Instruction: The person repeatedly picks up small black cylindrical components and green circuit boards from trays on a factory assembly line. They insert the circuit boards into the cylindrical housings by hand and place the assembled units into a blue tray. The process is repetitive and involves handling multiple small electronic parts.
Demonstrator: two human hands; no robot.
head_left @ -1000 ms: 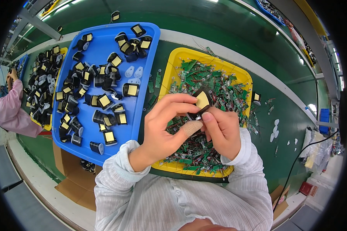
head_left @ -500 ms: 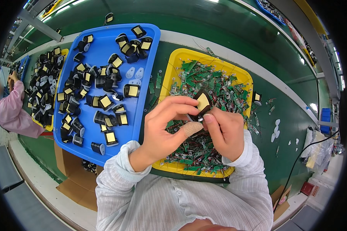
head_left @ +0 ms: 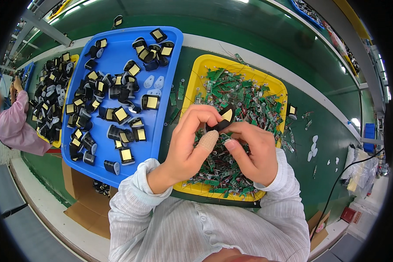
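Note:
My left hand [head_left: 185, 142], with a tan bandage round its thumb, grips a small black plastic housing [head_left: 218, 125] that has a pale yellow pad. The housing is tilted over the yellow tray [head_left: 196, 70]. My right hand [head_left: 253, 150] is curled beside it, its index finger against the housing's lower edge. The right thumb tip is near a tiny pale piece, too small to make out. Beneath both hands, the tray holds a heap of green circuit boards [head_left: 266, 107] with thin wires.
To the left, a blue tray [head_left: 168, 74] holds many black housings and a few clear flat pieces. Past it stands another yellow tray [head_left: 76, 59], near a person in a pink sleeve [head_left: 19, 109]. One housing [head_left: 292, 110] and several white pieces [head_left: 312, 148] lie on the green table. A black cable [head_left: 336, 179] hangs at right.
The housing has turned in my left hand, so less of its yellow pad shows. My right thumb has moved down and away from it. The person at left has raised a hand slightly.

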